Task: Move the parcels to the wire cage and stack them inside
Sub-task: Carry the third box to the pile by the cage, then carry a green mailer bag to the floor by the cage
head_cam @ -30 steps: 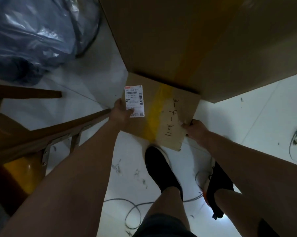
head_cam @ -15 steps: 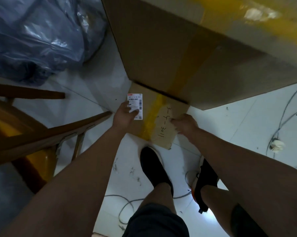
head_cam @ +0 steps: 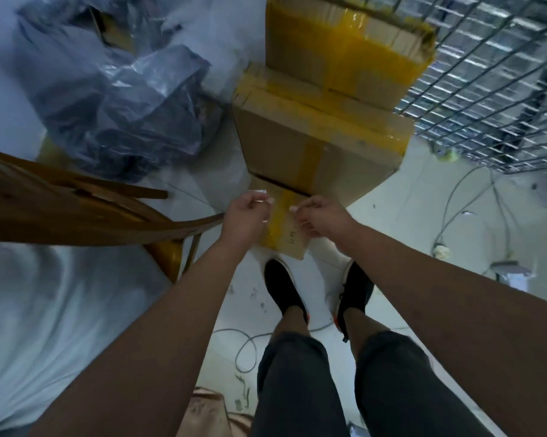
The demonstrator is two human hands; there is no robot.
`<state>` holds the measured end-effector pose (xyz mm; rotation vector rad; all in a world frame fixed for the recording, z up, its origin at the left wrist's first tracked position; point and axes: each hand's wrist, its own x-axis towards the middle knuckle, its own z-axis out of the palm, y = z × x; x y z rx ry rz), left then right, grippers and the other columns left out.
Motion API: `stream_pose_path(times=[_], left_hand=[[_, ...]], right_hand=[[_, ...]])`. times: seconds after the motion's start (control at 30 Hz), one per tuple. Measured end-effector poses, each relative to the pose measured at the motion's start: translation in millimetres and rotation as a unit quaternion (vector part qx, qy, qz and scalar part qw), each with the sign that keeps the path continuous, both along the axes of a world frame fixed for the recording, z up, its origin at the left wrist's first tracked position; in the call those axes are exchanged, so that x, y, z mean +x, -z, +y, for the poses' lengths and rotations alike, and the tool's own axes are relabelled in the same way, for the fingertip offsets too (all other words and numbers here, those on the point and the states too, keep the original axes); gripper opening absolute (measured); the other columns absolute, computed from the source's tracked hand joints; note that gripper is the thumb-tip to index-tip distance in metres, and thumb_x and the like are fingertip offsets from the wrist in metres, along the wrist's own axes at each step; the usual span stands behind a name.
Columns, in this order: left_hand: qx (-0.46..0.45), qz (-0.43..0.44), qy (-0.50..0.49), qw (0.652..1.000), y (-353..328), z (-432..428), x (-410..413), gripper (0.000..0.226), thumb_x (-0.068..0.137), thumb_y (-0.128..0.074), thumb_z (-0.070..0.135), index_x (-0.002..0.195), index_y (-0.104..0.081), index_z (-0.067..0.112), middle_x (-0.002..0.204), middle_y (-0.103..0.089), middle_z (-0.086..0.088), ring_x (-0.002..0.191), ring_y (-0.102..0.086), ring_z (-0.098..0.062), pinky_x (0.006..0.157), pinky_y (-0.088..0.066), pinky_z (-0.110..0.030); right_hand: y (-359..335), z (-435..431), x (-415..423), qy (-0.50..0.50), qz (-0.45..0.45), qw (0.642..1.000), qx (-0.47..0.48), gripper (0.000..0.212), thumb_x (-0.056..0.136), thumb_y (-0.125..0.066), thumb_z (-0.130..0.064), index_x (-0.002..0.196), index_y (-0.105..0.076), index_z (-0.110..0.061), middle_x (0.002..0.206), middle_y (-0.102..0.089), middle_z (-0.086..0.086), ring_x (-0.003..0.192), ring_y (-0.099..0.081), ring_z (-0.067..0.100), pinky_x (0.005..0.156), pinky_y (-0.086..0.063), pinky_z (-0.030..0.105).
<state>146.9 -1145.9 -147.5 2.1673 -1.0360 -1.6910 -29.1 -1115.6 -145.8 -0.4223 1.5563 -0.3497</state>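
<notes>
I hold a stack of three cardboard parcels sealed with yellow tape. My left hand (head_cam: 245, 216) and my right hand (head_cam: 324, 217) grip the near side of the small bottom parcel (head_cam: 284, 236), which has handwriting and a white label. A larger parcel (head_cam: 316, 143) rests on it, and a heavily taped one (head_cam: 344, 48) sits on top. The wire cage (head_cam: 492, 74) stands at the upper right, just beside the stack. The far sides of the parcels are hidden.
A wooden chair (head_cam: 77, 209) stands close on my left. Grey plastic bags (head_cam: 118, 99) lie behind it at the upper left. Loose cables (head_cam: 455, 216) and a plug run over the white floor on the right. My feet (head_cam: 284, 288) stand under the stack.
The view has pulled back, so the whole stack and the wire cage now show. My hands have slid closer together on the small parcel, and my left hand now covers most of its label.
</notes>
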Motion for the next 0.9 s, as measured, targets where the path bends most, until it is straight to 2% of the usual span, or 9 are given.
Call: stream_pose_path(times=[0.07, 0.13, 0.27, 0.37, 0.47, 0.57, 0.7, 0.8, 0.9], left_hand=[[-0.010, -0.013, 0.017, 1.000, -42.4, 3.6, -9.0, 0.009, 0.092, -0.070, 0.026, 0.097, -0.074, 0.031, 0.098, -0.078, -0.004, 0.098, -0.075, -0.029, 0.092, -0.061, -0.046], [-0.017, -0.014, 0.040, 0.999, -80.7, 7.7, -19.6, 0.005, 0.090, -0.070, 0.031, 0.092, -0.073, 0.035, 0.097, -0.077, 0.000, 0.097, -0.075, -0.027, 0.094, -0.060, -0.049], [-0.046, 0.000, 0.106, 0.993, -147.9, 11.7, -43.2, 0.004, 0.089, -0.066, 0.045, 0.090, -0.069, 0.042, 0.100, -0.075, 0.010, 0.097, -0.072, -0.015, 0.091, -0.060, -0.042], [-0.072, 0.025, 0.150, 0.986, -189.0, 10.9, -65.2, 0.004, 0.090, -0.067, 0.042, 0.089, -0.071, 0.040, 0.099, -0.076, 0.006, 0.100, -0.072, -0.019, 0.088, -0.059, -0.038], [-0.092, 0.057, 0.190, 0.976, -225.7, 8.3, -93.3, 0.005, 0.093, -0.070, 0.032, 0.089, -0.073, 0.034, 0.102, -0.077, 0.000, 0.101, -0.073, -0.023, 0.095, -0.058, -0.043], [-0.089, 0.093, 0.248, 0.960, -261.8, 8.9, -131.8, 0.007, 0.096, -0.069, 0.026, 0.096, -0.074, 0.031, 0.098, -0.077, 0.003, 0.088, -0.075, -0.018, 0.081, -0.054, -0.034], [-0.103, 0.117, 0.337, 0.929, -300.2, 22.5, -188.7, 0.014, 0.097, -0.067, 0.025, 0.109, -0.074, 0.025, 0.104, -0.078, 0.001, 0.088, -0.073, -0.017, 0.076, -0.048, -0.030], [-0.119, 0.126, 0.396, 0.902, -324.2, 42.5, -232.8, 0.010, 0.098, -0.066, 0.024, 0.104, -0.073, 0.029, 0.105, -0.076, 0.001, 0.087, -0.072, -0.015, 0.075, -0.049, -0.030], [-0.130, 0.129, 0.450, 0.874, -342.8, 72.5, -276.3, 0.012, 0.098, -0.065, 0.024, 0.095, -0.069, 0.035, 0.102, -0.076, 0.005, 0.087, -0.073, -0.014, 0.074, -0.050, -0.031]], right_hand=[[-45.2, 6.1, -15.2, 0.004, 0.008, 1.000, -0.010, 0.028, 0.097, -0.074, -0.024, 0.117, -0.068, -0.006, 0.097, -0.068, 0.009, 0.085, -0.065, 0.022, 0.081, -0.057, 0.036], [-86.8, 11.8, -30.9, 0.010, 0.008, 1.000, -0.022, 0.026, 0.096, -0.075, -0.024, 0.116, -0.069, -0.008, 0.093, -0.069, 0.008, 0.083, -0.065, 0.021, 0.078, -0.056, 0.035], [-161.6, 20.9, -58.7, 0.036, -0.003, 0.998, -0.048, 0.018, 0.093, -0.078, -0.027, 0.106, -0.071, -0.016, 0.093, -0.072, 0.006, 0.081, -0.068, 0.018, 0.076, -0.058, 0.032], [-212.1, 31.6, -76.8, 0.067, -0.004, 0.995, -0.078, 0.020, 0.092, -0.079, -0.029, 0.105, -0.071, -0.015, 0.095, -0.071, 0.007, 0.083, -0.068, 0.018, 0.076, -0.058, 0.030], [-257.7, 47.6, -92.6, 0.125, 0.011, 0.986, -0.105, 0.022, 0.093, -0.078, -0.028, 0.110, -0.070, -0.015, 0.094, -0.071, 0.005, 0.084, -0.067, 0.020, 0.077, -0.057, 0.032], [-297.3, 74.5, -112.7, 0.211, 0.017, 0.969, -0.127, 0.026, 0.095, -0.076, -0.024, 0.116, -0.068, -0.010, 0.092, -0.069, 0.006, 0.082, -0.064, 0.021, 0.065, -0.055, 0.024], [-338.6, 122.6, -142.7, 0.289, 0.050, 0.944, -0.151, 0.030, 0.098, -0.072, -0.024, 0.119, -0.066, -0.005, 0.096, -0.072, 0.007, 0.084, -0.067, 0.021, 0.074, -0.056, 0.029], [-360.7, 162.7, -168.7, 0.344, 0.074, 0.922, -0.163, 0.030, 0.098, -0.072, -0.025, 0.119, -0.066, -0.004, 0.097, -0.073, 0.006, 0.084, -0.069, 0.020, 0.080, -0.057, 0.033], [-374.1, 206.4, -196.9, 0.395, 0.084, 0.899, -0.171, 0.025, 0.098, -0.072, -0.025, 0.114, -0.067, -0.007, 0.095, -0.074, 0.005, 0.083, -0.070, 0.020, 0.078, -0.057, 0.033]])
